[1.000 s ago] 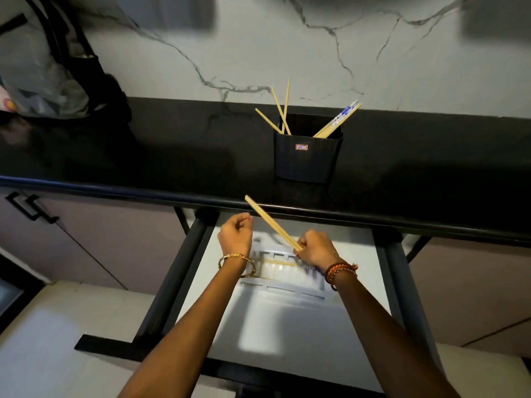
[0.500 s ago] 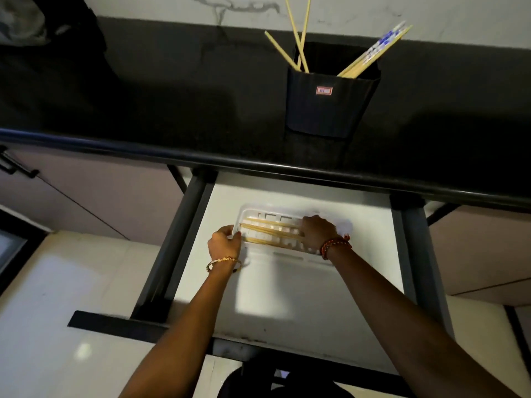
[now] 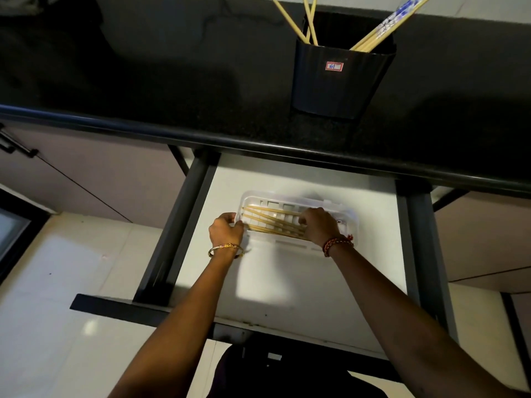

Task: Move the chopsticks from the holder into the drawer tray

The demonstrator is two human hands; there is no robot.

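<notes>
While both hands are down in the open drawer [image 3: 287,288], the white tray [image 3: 349,215] sits btwn them w/ a few wooden chopsticks [image 3: 273,222] lying flat in it, criss-crossed a bit, running side to side.

Right hand [image 3: 317,226] is on the right end of that bunch, fingers curled down over the sticks. It looks like it's gripping or pressing them, but the fingertips are hidden under the knuckles so I can't tell exactly how many it's got. Red braided wristband [image 3: 337,244] sits just behind it.

Left hand [image 3: 225,229] is at the opposite end, fingers curled around the tray's left rim and pinching the edge; the stick tips end just beside those fingers. Gold bangle [image 3: 225,248] is on that wrist.

Up and away from both hands, on the black counter [image 3: 172,81], stands the black holder [image 3: 339,81] w/ a small red-bordered label on its front. It's well apart from the tray, above and a bit right of the right hand. More chopsticks [image 3: 309,21] lean out of its left side, plain wood, and another bunch [image 3: 388,27] pokes out to the right, at least one w/ a blue & white pattern near the top.

Tray is in the back half of the drawer, near the counter edge.
</notes>
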